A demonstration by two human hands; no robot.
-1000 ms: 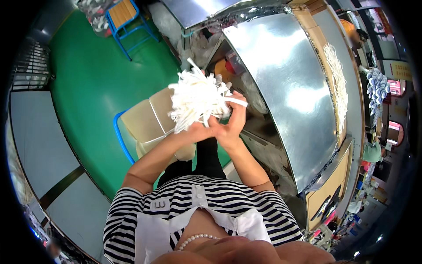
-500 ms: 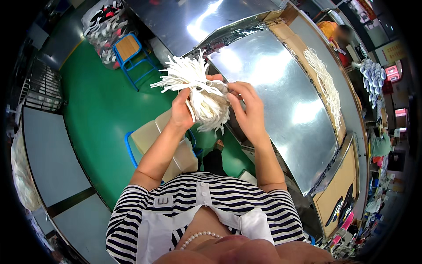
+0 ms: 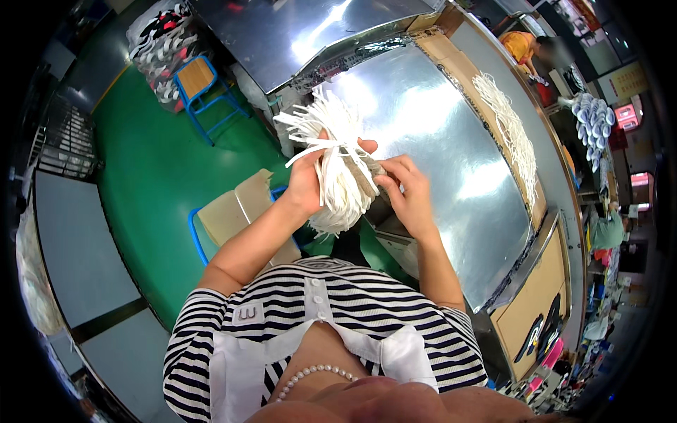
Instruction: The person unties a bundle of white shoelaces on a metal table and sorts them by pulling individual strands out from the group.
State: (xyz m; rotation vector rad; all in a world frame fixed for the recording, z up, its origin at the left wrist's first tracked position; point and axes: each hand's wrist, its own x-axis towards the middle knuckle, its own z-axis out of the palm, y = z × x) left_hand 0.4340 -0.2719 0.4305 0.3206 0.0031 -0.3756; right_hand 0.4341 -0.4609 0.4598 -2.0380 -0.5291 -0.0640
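A thick bundle of white cords (image 3: 343, 190) is in front of me, bound near its middle by a white strip. Its loose ends fan out at the top and hang at the bottom. My left hand (image 3: 305, 185) is wrapped round the bundle from the left, with fingertips showing on its far side. A greyish-beige piece (image 3: 361, 174) lies along the bundle's right side; I cannot tell whether it is wrapping or part of the cords. At that side, my right hand (image 3: 407, 190) has thumb and fingers closed together against the bundle's edge.
A shiny metal worktop (image 3: 430, 120) extends right, with more white cords (image 3: 509, 130) on cardboard along its far edge. On the green floor stand a blue-framed stool (image 3: 195, 79) and a seat with tan sheets (image 3: 236, 208). Beyond, a person in yellow (image 3: 518, 47) bends over.
Both hands and the bundle have shifted right, and the bundle now stands more upright. My right hand stays at its right side, with the fingers moved slightly lower.
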